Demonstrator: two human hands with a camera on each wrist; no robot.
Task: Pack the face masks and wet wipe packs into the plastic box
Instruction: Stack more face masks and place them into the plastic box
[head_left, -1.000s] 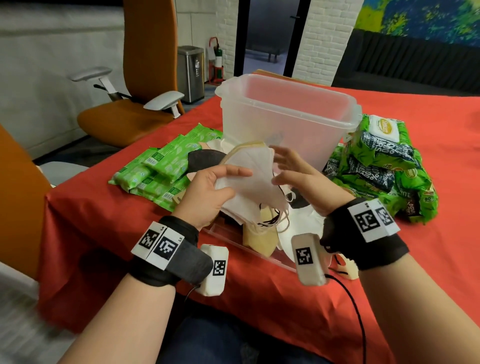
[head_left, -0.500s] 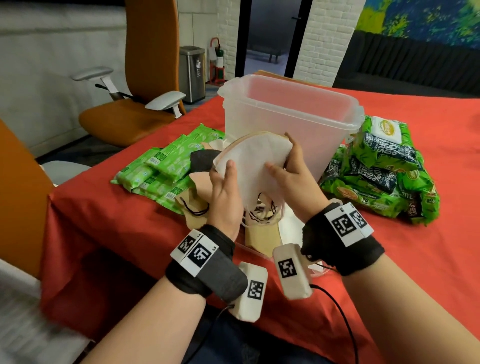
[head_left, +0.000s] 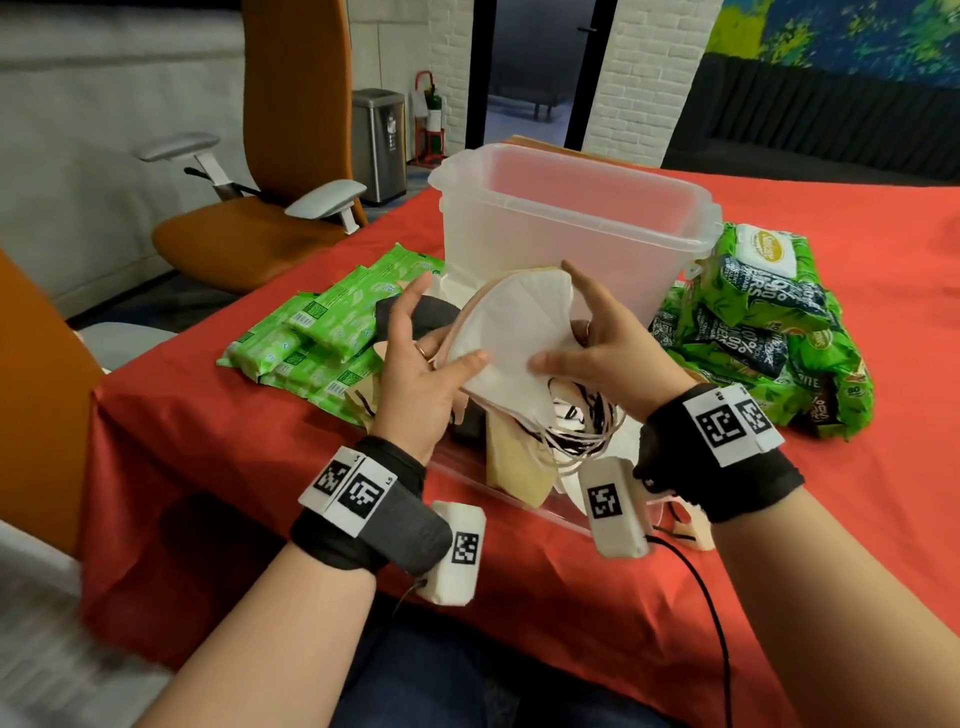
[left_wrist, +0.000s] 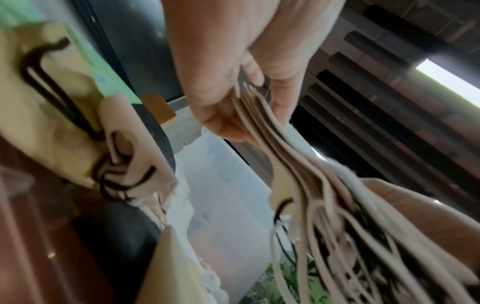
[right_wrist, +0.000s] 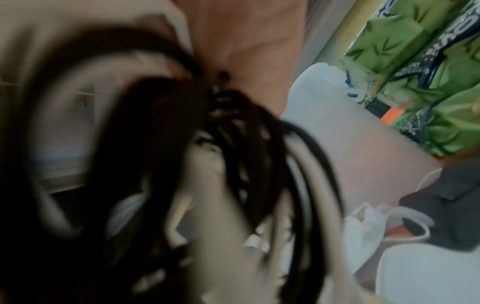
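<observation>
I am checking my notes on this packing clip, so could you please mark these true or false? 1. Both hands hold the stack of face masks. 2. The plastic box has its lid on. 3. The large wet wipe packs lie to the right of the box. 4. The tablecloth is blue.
1. True: the left hand and right hand hold the stack of face masks between them.
2. False: the plastic box stands open, without a lid.
3. True: the large wet wipe packs lie right of it.
4. False: the tablecloth is red.
</observation>
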